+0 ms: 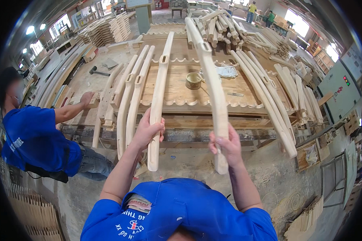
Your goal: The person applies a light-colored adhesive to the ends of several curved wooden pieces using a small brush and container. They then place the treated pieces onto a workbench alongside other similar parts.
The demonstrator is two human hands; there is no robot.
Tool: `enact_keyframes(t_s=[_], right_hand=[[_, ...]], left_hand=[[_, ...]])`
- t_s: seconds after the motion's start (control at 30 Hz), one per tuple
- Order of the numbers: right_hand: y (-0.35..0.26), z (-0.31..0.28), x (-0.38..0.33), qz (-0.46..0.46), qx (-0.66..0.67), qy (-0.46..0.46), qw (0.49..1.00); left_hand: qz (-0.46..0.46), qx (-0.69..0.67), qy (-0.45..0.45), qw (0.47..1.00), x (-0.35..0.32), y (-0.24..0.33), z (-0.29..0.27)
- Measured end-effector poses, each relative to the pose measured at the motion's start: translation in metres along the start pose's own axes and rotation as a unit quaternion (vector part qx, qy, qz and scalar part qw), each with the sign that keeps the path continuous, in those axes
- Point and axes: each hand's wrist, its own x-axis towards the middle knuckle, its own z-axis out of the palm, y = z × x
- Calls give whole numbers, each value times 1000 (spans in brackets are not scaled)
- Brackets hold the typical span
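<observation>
My left hand (148, 129) is wrapped round a long pale wooden chair leg (162, 80) with a slot cut near its far end. In my right hand (228, 145) is a second, bent wooden leg (213, 76), also slotted, its near end pointing toward me. Both pieces reach away over the wooden workbench (177, 90). Beside the left piece, more slotted legs (132, 86) lie over the scalloped wooden rails (185, 103). Similar curved legs (265, 96) rest on the right side. A small round pot (193, 80) stands between the two held pieces.
A co-worker in a blue shirt (36, 128) reaches onto the bench at the left, near a hammer (99, 71). A white cloth (227, 72) lies behind the pot. Wooden parts are heaped (221, 26) at the back. A grey cabinet (342, 90) stands at the right.
</observation>
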Motion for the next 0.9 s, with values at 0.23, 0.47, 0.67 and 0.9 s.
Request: enact_keyframes(t_s=[0.23, 0.47, 0.67, 0.9], right_hand=[[100, 36, 23, 41, 13, 16, 999], [181, 46, 29, 68, 5, 34, 997], [201, 51, 24, 110, 98, 31, 989], [201, 56, 24, 59, 1, 52, 997]], left_hand=[[-10, 2, 24, 1000, -2, -53, -49], [-51, -9, 49, 997, 0, -106, -63], [-54, -70, 47, 995, 16, -102, -64], [-21, -29, 65, 997, 9, -95, -57]])
